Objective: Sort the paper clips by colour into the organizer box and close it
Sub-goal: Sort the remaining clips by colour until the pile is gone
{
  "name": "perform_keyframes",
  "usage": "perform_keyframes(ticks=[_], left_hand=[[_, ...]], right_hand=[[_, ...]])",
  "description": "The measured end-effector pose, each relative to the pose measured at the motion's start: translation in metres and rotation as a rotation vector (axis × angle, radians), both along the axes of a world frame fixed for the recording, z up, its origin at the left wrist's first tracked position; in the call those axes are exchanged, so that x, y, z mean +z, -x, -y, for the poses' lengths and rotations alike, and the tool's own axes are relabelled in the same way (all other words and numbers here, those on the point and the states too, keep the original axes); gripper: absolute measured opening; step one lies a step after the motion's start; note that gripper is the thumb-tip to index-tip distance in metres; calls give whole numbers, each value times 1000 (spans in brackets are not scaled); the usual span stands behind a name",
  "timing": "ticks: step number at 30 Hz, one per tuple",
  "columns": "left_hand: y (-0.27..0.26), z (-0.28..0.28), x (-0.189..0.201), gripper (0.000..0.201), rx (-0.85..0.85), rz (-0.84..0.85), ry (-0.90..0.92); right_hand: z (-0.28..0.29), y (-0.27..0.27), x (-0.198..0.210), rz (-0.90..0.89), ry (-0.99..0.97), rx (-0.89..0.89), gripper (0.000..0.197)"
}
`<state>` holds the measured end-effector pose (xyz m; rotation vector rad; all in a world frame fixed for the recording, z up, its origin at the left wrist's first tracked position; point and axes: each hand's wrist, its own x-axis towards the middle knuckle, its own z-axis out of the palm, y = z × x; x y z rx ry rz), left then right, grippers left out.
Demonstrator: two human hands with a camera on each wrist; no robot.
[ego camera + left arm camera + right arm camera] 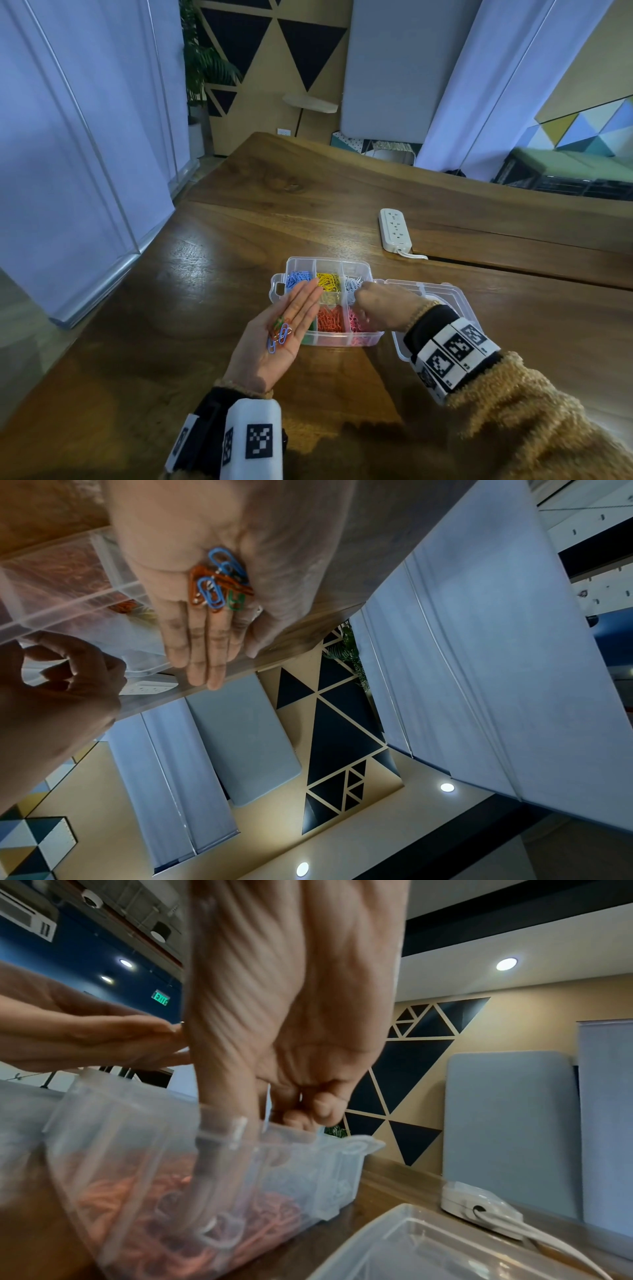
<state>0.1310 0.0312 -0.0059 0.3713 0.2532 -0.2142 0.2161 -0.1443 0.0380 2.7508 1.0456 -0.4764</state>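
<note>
A clear organizer box [329, 264] stands open on the wooden table [205, 308], its lid [442, 291] lying to the right. Its compartments hold blue [298, 278], yellow [329, 281], white [352, 283], orange [330, 320] and pink [356, 323] clips. My left hand [298, 308] lies palm up and flat over the box's left side, hiding the green compartment. It carries a small heap of blue, orange and green clips [279, 335] [219, 582]. My right hand [383, 305] [301, 1096] hovers over the white compartment, fingers curled, pinching what looks like a thin pale clip.
A white power strip [394, 229] with its cord lies on the table behind the box, close to a slot in the tabletop. White panels stand past the table's left edge. Bare wood lies to the left of the box and in front of it.
</note>
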Motion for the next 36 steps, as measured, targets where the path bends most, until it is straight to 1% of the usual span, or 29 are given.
perform_keyframes(ticks=[3, 6, 8, 10, 11, 15, 17, 19, 22, 26, 29, 32, 34, 36], left_hand=[[1, 1, 1, 33, 4, -9, -3], [0, -3, 2, 36, 24, -26, 23], [-2, -8, 2, 40, 52, -33, 62], [-2, -13, 3, 43, 72, -26, 94], [-1, -14, 4, 45, 80, -20, 101], [1, -15, 4, 52, 91, -24, 91], [2, -14, 3, 58, 91, -53, 72], [1, -13, 2, 68, 80, -83, 74], [1, -7, 6, 78, 72, -119, 85], [2, 4, 10, 85, 44, -146, 98], [4, 11, 8, 90, -14, -147, 70], [6, 17, 11, 89, -20, -148, -14], [6, 21, 11, 91, -56, -105, -31], [7, 22, 10, 88, -72, -63, 4]], right_hand=[[7, -5, -1, -51, -50, 11, 15], [12, -9, 5, -134, -137, -19, 11], [16, -11, 14, -195, -237, -88, 4], [22, -15, 22, -227, -344, -185, 8], [24, -18, 24, -207, -392, -230, 9], [22, -38, 22, -14, -519, -368, 7], [16, -45, 18, 10, -532, -416, 6], [11, -47, 15, 10, -519, -424, 8], [11, -40, 17, 35, -517, -412, 11], [16, -15, 29, 62, -596, -351, 13], [4, 17, 39, 37, -622, -173, 12], [-15, 41, 37, 46, -648, 15, 15], [-23, 49, 30, 12, -696, 82, 18], [-27, 55, 25, -22, -647, 82, 23]])
